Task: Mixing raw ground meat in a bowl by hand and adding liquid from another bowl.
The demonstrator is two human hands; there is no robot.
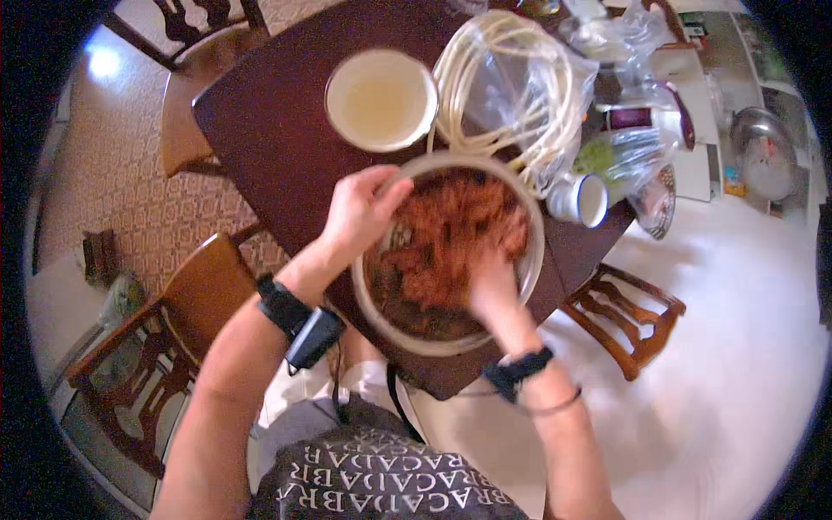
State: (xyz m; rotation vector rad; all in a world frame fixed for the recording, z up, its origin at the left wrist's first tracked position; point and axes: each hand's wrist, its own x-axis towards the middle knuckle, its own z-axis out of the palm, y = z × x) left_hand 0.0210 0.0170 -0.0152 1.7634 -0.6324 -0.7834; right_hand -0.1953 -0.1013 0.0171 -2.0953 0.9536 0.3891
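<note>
A round basin (539, 250) with a pale rim sits near the corner of a dark wooden table (273, 130). Inside is a reddish-brown mass that looks like chopped or minced meat (435, 260), blurred by motion. My left hand (365, 205) grips the basin's upper left rim, thumb on the inner side. On the right side of the basin, my right hand (495, 283) reaches down into the meat. Its fingers are blurred and partly buried, so their pose is unclear. Both wrists wear black straps; the left one carries a small black device (314, 339).
Beyond the basin stand a white bowl (416, 75) of pale yellowish liquid and a coil of cream-coloured tubing or cord (455, 84) with clear plastic. A blue-rimmed white cup (565, 200) and plastic bags (640, 159) lie to the right. Wooden chairs (208, 279) surround the table.
</note>
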